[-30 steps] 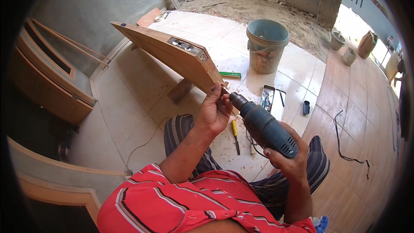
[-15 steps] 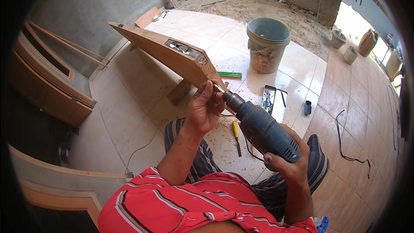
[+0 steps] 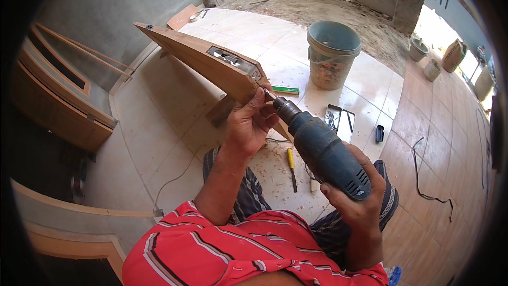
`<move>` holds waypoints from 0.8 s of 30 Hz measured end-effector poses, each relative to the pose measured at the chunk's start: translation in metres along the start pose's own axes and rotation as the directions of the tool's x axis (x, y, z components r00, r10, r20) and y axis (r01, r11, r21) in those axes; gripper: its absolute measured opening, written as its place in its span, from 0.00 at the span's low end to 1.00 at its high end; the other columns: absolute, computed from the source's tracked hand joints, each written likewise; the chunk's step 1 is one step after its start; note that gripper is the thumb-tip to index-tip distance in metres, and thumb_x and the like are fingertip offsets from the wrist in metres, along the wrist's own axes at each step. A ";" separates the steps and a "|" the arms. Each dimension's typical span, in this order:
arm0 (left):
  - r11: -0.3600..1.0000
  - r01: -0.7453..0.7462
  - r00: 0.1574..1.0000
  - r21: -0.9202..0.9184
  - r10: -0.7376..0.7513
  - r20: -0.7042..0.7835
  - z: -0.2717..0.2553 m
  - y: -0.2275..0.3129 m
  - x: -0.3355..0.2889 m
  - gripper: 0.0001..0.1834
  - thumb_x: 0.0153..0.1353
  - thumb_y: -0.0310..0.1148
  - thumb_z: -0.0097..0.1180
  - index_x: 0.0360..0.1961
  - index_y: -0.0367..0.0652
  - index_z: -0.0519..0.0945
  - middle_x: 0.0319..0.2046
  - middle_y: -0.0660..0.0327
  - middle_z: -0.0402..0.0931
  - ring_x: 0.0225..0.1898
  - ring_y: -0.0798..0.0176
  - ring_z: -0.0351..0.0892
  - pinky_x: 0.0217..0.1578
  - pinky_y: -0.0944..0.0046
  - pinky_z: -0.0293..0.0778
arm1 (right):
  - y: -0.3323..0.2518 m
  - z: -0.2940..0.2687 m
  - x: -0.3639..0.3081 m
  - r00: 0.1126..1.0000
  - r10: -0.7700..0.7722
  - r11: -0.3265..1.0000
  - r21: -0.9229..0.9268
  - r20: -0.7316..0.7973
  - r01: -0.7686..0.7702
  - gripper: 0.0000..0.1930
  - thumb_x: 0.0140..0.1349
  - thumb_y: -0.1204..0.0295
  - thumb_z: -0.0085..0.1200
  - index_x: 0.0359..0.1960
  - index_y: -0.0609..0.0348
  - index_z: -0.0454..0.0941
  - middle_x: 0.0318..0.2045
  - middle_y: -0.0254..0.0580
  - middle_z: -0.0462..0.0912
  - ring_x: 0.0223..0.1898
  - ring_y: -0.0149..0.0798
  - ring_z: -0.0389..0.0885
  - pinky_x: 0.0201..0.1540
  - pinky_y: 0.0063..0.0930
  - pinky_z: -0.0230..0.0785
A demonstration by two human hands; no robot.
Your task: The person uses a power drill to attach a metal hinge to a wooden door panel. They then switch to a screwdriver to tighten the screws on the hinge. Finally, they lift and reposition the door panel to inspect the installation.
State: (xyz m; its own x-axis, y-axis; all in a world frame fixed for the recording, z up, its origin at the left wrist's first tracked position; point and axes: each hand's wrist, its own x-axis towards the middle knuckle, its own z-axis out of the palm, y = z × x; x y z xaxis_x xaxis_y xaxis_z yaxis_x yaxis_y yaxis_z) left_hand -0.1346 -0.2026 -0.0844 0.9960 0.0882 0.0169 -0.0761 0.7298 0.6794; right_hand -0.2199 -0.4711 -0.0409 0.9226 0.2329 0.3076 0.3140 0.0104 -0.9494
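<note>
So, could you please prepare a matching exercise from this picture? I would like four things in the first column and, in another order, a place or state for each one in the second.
Column one
1. Power drill
2. Yellow-handled chisel
3. Bucket
4. Wooden door panel

Column two
A. Standing upright on the pale tiles
B. Has a metal fitting set into its edge
C. Held in the right hand
D. Lying on the floor among wood shavings

Right pairs: 1-C, 2-D, 3-A, 4-B
</note>
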 end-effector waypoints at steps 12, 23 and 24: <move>0.997 0.070 0.998 0.039 -0.070 -0.007 -0.012 0.004 0.002 0.15 0.76 0.41 0.59 0.57 0.46 0.85 0.43 0.69 0.87 0.41 0.70 0.84 0.42 0.62 0.79 | -0.011 0.003 0.007 0.996 0.088 0.996 -0.017 -0.019 -0.089 0.37 0.53 0.81 0.72 0.66 0.73 0.72 0.47 0.51 0.88 0.46 0.35 0.89 0.50 0.27 0.81; 0.990 0.101 0.993 -0.100 -0.106 -0.052 -0.006 0.004 0.003 0.14 0.76 0.38 0.59 0.55 0.42 0.84 0.40 0.63 0.87 0.37 0.66 0.88 0.35 0.67 0.82 | -0.034 0.003 0.020 0.989 0.143 0.987 -0.065 -0.026 -0.144 0.34 0.52 0.81 0.71 0.63 0.72 0.74 0.46 0.50 0.88 0.45 0.35 0.89 0.50 0.27 0.81; 0.987 0.111 0.990 -0.121 -0.120 -0.073 -0.004 0.005 0.002 0.14 0.76 0.39 0.60 0.54 0.41 0.85 0.39 0.63 0.87 0.37 0.66 0.88 0.33 0.67 0.81 | -0.038 0.002 0.024 0.987 0.160 0.985 -0.070 -0.008 -0.160 0.34 0.51 0.81 0.71 0.63 0.72 0.75 0.46 0.50 0.88 0.45 0.35 0.89 0.49 0.27 0.81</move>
State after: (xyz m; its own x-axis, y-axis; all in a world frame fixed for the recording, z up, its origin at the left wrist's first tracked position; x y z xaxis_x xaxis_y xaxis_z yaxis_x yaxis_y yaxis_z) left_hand -0.1329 -0.1964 -0.0837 0.9917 0.0495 -0.1187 0.0294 0.8115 0.5836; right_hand -0.2104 -0.4646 0.0024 0.9627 0.2234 0.1526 0.1773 -0.0953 -0.9795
